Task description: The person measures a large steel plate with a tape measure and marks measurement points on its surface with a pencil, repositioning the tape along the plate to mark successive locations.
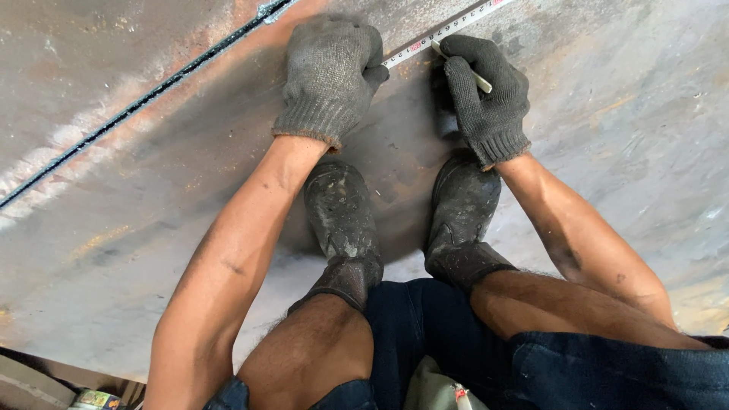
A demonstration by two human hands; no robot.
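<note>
**Gloved hands, tape and marker on a steel plate**

Nearest the lens: bare knees, dark blue shorts (577, 364), and two scuffed dark boots (345, 209) planted side by side on a broad steel plate (114, 250), grey and rust-streaked. Just beyond the boots, left hand (328, 76) in a grey knit glove, spread flat and pressed down on the end of a measuring tape (448, 30), pinning it to the plate. Beside it, right hand (486, 95) in a darker glove, fingers closed narrowly around a slim pale marker stick (471, 72), tip down by the tape's edge. Tape thin, springy and light by the look of it, likely to slide on bare metal unless held flat from above. Marker stick probably brittle, best pinched low near the tip. Farther out, a dark weld seam (152, 91) crossing the plate on a diagonal.
</note>
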